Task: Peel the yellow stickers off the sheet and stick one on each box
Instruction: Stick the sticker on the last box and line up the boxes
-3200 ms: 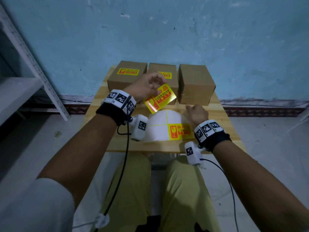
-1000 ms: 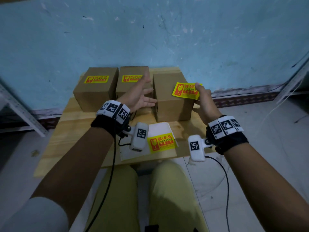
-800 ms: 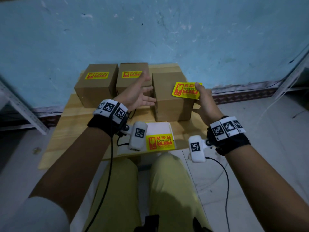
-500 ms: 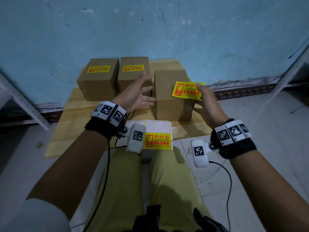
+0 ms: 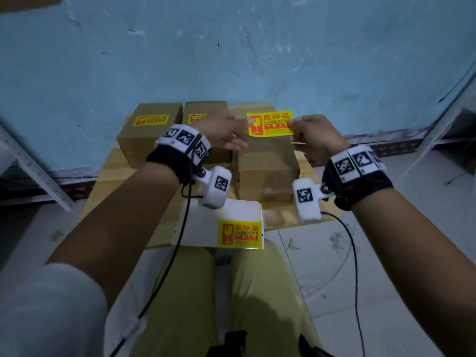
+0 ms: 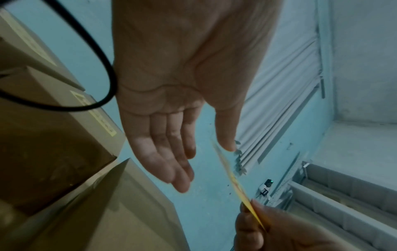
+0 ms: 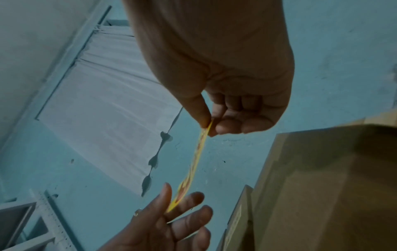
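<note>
Three cardboard boxes stand on the wooden table [image 5: 110, 173]. The left box [image 5: 144, 145] and the middle box [image 5: 206, 108] each carry a yellow sticker on top. The near right box [image 5: 268, 173] has a bare top. My right hand [image 5: 291, 123] pinches the right edge of a loose yellow sticker [image 5: 270, 124] and holds it in the air above that box. My left hand [image 5: 242, 130] is open with straight fingers, its thumb and fingertips at the sticker's left edge. The sticker [image 7: 193, 166] shows edge-on between both hands. The white sheet [image 5: 231, 210] lies at the table's front edge with one yellow sticker [image 5: 240, 234] on it.
A blue wall stands right behind the boxes. A metal shelf frame [image 5: 38, 176] is at the left and another one [image 5: 448, 124] at the right. Black cables hang from both wrists over my lap. The sheet overhangs the table's front edge.
My right hand has carried the sticker left, from beside the near box to above it. My left hand has risen and come up to the sticker's left edge.
</note>
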